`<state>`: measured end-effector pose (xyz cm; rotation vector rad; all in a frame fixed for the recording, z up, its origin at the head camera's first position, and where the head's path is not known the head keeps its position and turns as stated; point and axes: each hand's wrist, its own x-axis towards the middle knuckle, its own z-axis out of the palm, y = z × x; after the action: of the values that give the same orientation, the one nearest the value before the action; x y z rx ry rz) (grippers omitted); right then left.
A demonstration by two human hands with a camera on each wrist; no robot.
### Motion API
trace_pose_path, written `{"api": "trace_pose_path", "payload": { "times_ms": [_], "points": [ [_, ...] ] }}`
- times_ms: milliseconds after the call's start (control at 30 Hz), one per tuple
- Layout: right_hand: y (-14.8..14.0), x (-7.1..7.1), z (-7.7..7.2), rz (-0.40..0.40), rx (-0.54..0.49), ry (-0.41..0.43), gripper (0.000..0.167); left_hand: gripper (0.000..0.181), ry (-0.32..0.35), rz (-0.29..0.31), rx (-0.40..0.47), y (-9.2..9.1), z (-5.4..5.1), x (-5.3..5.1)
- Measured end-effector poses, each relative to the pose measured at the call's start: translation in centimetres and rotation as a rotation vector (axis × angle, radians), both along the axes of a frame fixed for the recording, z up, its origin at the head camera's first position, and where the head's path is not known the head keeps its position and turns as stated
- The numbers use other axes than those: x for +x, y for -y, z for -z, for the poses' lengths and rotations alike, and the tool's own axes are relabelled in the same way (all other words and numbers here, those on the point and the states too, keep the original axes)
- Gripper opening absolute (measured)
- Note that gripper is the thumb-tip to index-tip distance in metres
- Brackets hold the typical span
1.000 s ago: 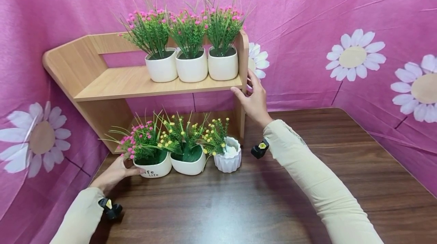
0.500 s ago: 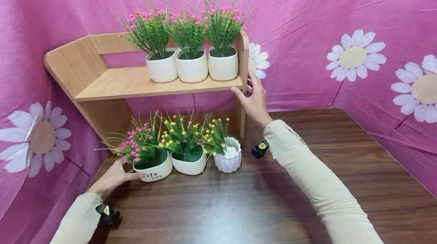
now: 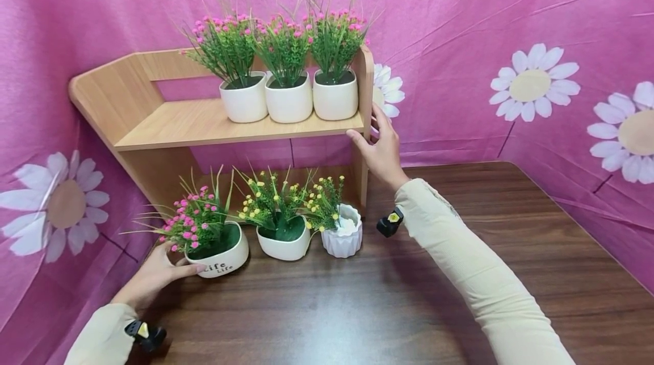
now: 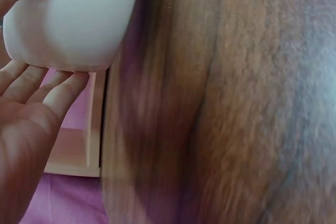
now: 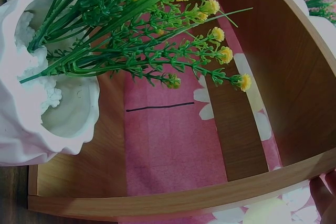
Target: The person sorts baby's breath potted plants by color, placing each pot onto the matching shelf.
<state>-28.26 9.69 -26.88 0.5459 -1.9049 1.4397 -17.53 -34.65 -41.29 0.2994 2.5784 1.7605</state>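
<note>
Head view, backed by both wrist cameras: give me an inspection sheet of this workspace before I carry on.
Surface: brown wood-grain table, glare near the front.
Job's things: oval white pot with pink flowers, lettered Life; light-wood two-tier shelf.
Clutter: only neighbouring pots: three squarish white pots with pink flowers on the upper board; rounded white pot and fluted white pot, both yellow-flowered, in front.
Hands: left hand grips the oval pot; right hand grips the shelf's right end.
Cables: nothing seen.
Surroundings: pink daisy-print cloth behind and at both sides.
</note>
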Motion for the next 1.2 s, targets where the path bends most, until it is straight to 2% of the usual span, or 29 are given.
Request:
{"api": "trace_pose_path", "payload": {
  "times_ms": [133,300,367,433,600,700,967,1100,1200],
  "points": [
    [0.0,-0.2,0.1,-0.005,-0.005,-0.001,0.065,0.067,-0.067,0.041,0.128,0.7,-0.7,0.5],
    [-0.1,-0.2,0.2,-0.003,-0.006,0.005,0.065,0.063,-0.213,0.021,0.042,1.5,-2.7,0.9],
    [-0.1,-0.2,0.3,-0.003,-0.005,0.006,0.065,0.062,-0.26,-0.005,0.01,1.7,-3.7,1.0],
    [-0.1,-0.2,0.2,-0.002,-0.005,0.005,0.065,0.061,-0.283,-0.02,0.013,1.8,-4.8,1.0],
    [-0.1,-0.1,0.1,0.008,0.0,-0.01,0.064,0.061,-0.31,-0.06,0.106,1.5,-7.0,0.9],
    [0.0,0.0,0.1,0.008,0.0,-0.01,0.064,0.062,-0.319,-0.077,0.208,0.9,-8.1,0.8],
    [0.1,0.1,0.1,0.008,0.001,-0.008,0.065,0.059,-0.428,-0.133,0.448,-1.6,-11.0,0.7],
    [0.1,0.2,0.1,0.012,0.0,-0.008,0.065,0.061,-0.44,-0.225,0.543,-2.9,-12.9,0.4],
    [0.0,0.2,0.1,0.013,-0.001,-0.009,0.065,0.063,-0.445,-0.329,0.604,-3.8,-14.2,-0.3]
  ]
}}
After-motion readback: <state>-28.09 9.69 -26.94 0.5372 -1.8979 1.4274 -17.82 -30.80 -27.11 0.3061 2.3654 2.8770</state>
